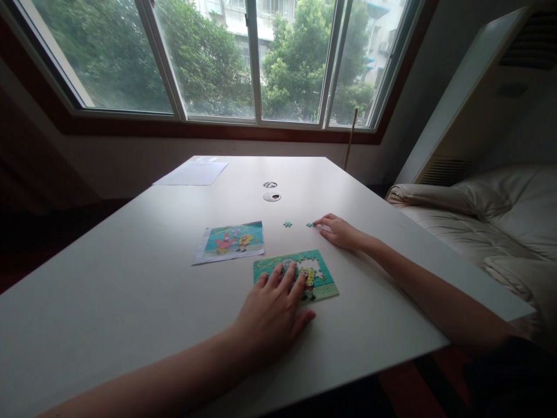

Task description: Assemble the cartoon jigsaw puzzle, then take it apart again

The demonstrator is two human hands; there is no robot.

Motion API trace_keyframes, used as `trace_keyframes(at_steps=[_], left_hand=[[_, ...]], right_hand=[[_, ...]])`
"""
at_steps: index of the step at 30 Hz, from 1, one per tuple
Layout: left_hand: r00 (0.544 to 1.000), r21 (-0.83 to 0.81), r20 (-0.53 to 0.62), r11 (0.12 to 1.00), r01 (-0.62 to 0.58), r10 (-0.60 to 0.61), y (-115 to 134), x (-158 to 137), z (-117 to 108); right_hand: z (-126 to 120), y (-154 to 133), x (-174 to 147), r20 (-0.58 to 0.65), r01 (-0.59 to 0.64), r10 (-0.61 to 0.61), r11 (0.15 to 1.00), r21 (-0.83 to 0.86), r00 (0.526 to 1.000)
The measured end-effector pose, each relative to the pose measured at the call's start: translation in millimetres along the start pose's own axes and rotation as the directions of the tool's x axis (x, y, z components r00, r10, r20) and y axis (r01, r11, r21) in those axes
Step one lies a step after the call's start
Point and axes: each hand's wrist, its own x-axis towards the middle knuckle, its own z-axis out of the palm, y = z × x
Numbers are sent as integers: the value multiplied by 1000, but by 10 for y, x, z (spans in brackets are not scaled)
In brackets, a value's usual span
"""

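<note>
My left hand (273, 302) lies flat with spread fingers across a green and blue jigsaw puzzle (328, 288). The puzzle shows cartoon figures, partly hidden by those fingers, and a white gap with a jagged outline is visible at its upper right. Farther right, my right hand (342, 232) rests on the table, its index fingertip touching a small green puzzle piece (310, 224). The thumb is apart from that piece. Another loose puzzle piece (288, 224) lies a little to the left. A printed picture sheet (234, 239) with similar cartoon figures lies left of the puzzle.
Two round, flat items (272, 197) lie farther back on the white table (143, 278). Several white papers (191, 173) are at the far left corner. A pale sofa (500, 209) stands along the right side, and a window (217, 64) is behind the table.
</note>
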Motion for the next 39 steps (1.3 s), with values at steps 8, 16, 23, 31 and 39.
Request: trace_keyframes(at_steps=[8, 16, 23, 31, 39], left_hand=[[1000, -14, 12, 1000, -25, 25, 4, 17, -7], [1000, -28, 19, 999, -15, 15, 37, 4, 0], [999, -1, 32, 1000, -14, 14, 58, 2, -22], [1000, -9, 21, 1000, -19, 19, 48, 3, -4], [1000, -8, -2, 1000, -19, 19, 46, 1, 26]], right_hand=[[-215, -74, -28, 132, -85, 78, 995, 46, 988], [-217, 0, -23, 255, -202, 160, 968, 151, 954], [-215, 31, -16, 313, -224, 141, 942, 248, 939], [-243, -34, -32, 319, -207, 104, 928, 309, 942], [-219, -358, -38, 197, -41, -58, 885, 463, 979]])
